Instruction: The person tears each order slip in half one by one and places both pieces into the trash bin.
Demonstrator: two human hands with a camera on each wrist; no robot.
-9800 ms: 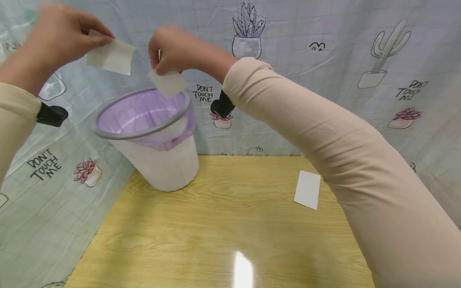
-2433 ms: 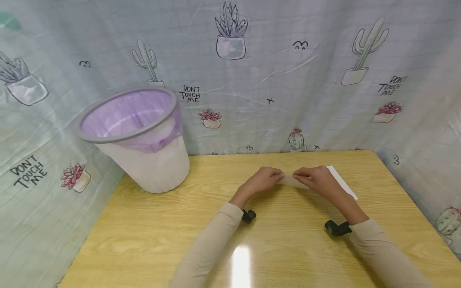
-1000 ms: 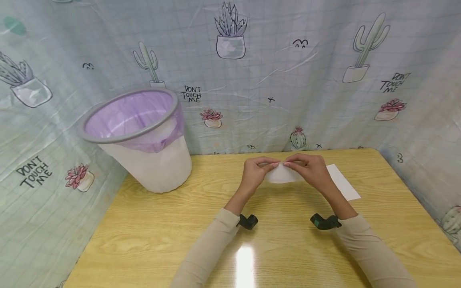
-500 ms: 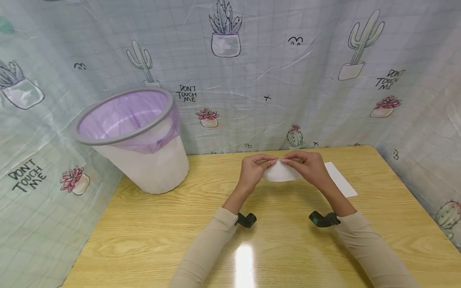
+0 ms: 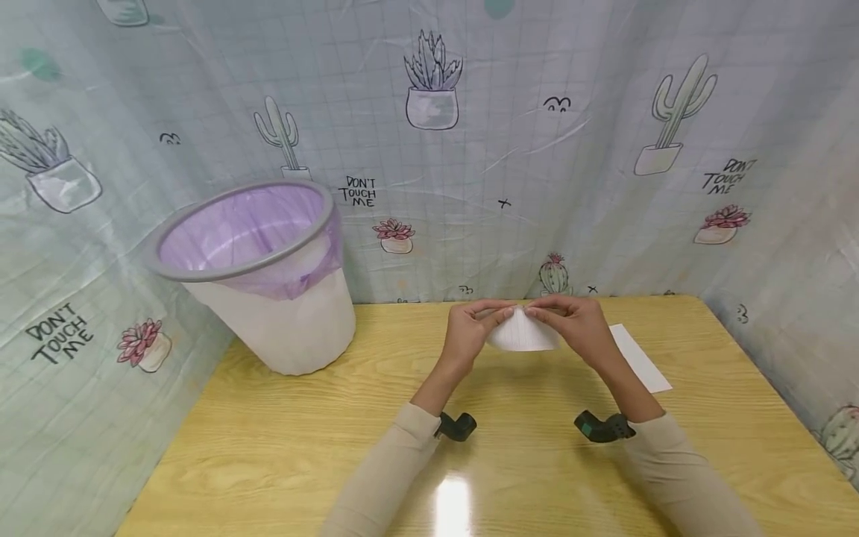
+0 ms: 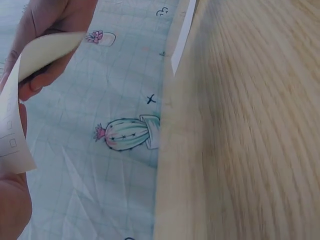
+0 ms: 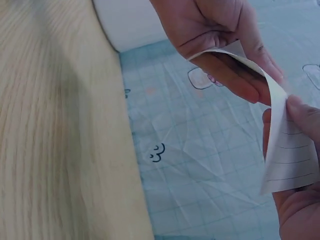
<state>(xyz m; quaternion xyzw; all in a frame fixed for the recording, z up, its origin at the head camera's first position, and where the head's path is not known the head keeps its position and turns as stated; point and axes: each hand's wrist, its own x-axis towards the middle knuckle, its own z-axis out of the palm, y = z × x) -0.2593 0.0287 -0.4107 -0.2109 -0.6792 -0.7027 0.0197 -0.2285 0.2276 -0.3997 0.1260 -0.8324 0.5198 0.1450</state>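
A white sheet of ruled paper (image 5: 526, 334) is held bent over the table, its lower edge bowing down between the hands. My left hand (image 5: 467, 328) pinches its top edge between thumb and fingers. From the other side my right hand (image 5: 580, 324) pinches the same edge, with the thumbs close together. Printed lines run across the paper (image 7: 291, 150) in the right wrist view, where it folds sharply between the fingers. From the left wrist, the paper (image 6: 12, 130) curves at the left side. Whether it has a tear cannot be made out.
Another white sheet (image 5: 640, 360) lies on the wooden table (image 5: 302, 447), partly behind my right wrist. A white bin (image 5: 302, 328) with a purple liner and grey rim stands at the back left. A printed curtain (image 5: 470, 164) hangs behind and along the sides.
Much earlier, each hand held a paper piece over the bin. Both hands then moved over the table with a sheet, raised it slightly and bent it. Lately the hands barely moved.
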